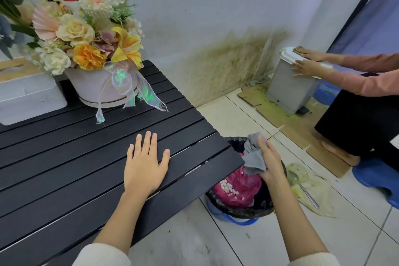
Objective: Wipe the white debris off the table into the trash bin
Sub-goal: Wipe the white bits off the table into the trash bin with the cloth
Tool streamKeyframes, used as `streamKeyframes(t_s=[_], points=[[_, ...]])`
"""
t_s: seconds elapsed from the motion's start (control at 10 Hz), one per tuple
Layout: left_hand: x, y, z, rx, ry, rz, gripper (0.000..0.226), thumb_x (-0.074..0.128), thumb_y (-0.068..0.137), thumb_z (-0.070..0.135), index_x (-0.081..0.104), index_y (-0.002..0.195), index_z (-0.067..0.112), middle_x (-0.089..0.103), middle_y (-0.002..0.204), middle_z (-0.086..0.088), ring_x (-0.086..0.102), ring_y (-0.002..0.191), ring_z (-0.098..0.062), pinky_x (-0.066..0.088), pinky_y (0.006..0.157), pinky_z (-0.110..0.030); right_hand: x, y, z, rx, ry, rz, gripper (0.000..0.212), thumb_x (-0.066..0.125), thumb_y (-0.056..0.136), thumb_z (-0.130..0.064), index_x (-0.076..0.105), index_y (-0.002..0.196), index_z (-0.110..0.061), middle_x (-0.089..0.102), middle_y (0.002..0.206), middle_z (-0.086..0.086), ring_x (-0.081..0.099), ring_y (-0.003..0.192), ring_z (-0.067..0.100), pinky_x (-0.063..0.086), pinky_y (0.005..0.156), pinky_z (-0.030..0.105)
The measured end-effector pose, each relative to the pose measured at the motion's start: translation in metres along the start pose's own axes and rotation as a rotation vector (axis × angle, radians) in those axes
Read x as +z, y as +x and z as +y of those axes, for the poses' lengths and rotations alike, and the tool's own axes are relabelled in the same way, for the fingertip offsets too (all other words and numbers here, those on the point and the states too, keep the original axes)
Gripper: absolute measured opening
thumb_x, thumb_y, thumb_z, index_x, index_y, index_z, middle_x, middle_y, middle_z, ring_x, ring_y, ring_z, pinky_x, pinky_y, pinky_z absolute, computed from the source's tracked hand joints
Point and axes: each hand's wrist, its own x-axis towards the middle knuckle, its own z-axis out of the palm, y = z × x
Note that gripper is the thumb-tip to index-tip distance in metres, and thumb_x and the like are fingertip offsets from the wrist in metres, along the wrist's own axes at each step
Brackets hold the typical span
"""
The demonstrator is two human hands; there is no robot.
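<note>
Left hand (145, 163): my palm lies flat, fingers spread, on the black tabletop (64, 157).
Right hand (271, 161): at 3 o'clock, my fingers clutch the grey cloth (253, 158) above the trash bin (237, 215).

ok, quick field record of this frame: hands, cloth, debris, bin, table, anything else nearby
left hand: flat, palm down on the table, fingers spread
right hand: gripping grey cloth, held over the trash bin
white debris: in the bin, on a pink bag
trash bin: blue, black liner, on the floor at the table's corner
table: black slats, no white debris visible on the slats in view
on table: flower arrangement, white box
floor: spoon beside the bin
</note>
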Motion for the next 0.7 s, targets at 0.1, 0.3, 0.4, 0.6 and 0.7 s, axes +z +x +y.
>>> streamKeyframes(t_s=[0.1,0.3,0.4,0.6,0.7], points=[[0.000,0.001,0.000,-0.002,0.008,0.000,0.066,0.018,0.094,0.051,0.007,0.150,0.018,0.007,0.159,0.000,0.000,0.147,-0.019,0.003,0.120,-0.038,0.006,0.001,0.004,-0.026,-0.131,0.072,0.041,0.071,0.079,-0.002,0.051,0.115,-0.007,0.059,0.118,0.015,0.061,0.102,0.030,0.052,0.086,0.042],[0.000,0.002,0.000,-0.006,0.021,-0.001,0.065,0.018,0.094,0.051,0.008,0.150,0.018,0.007,0.159,0.000,0.000,0.147,-0.019,0.003,0.119,-0.038,0.013,-0.007,0.000,-0.204,-0.234,0.090,0.015,0.053,0.095,-0.020,0.059,0.108,-0.014,0.063,0.107,0.009,0.062,0.086,0.014,0.051,0.073,0.024],[0.000,0.001,0.001,-0.009,0.009,-0.005,0.065,0.018,0.094,0.051,0.008,0.150,0.018,0.006,0.159,0.001,-0.001,0.147,-0.019,0.003,0.120,-0.037,0.014,-0.012,-0.006,-0.232,-0.187,0.014,0.025,0.045,0.098,-0.025,0.058,0.119,-0.016,0.062,0.123,0.008,0.061,0.109,0.021,0.049,0.096,0.035],[0.000,0.002,0.001,-0.013,0.010,0.002,0.065,0.017,0.094,0.052,0.007,0.150,0.019,0.007,0.159,0.001,-0.001,0.147,-0.018,0.003,0.120,-0.037,0.027,-0.035,-0.023,-0.321,-0.144,-0.144,0.041,0.031,0.102,-0.032,0.042,0.138,-0.016,0.050,0.139,0.008,0.048,0.129,0.022,0.037,0.110,0.037],[0.000,0.001,0.002,-0.011,0.003,0.002,0.065,0.018,0.095,0.051,0.008,0.150,0.019,0.007,0.159,0.001,-0.001,0.147,-0.018,0.003,0.120,-0.038,0.051,-0.059,-0.030,-0.486,-0.356,-0.235,0.037,0.032,0.098,-0.048,0.044,0.131,-0.037,0.058,0.128,-0.013,0.055,0.117,0.006,0.046,0.098,0.032]])
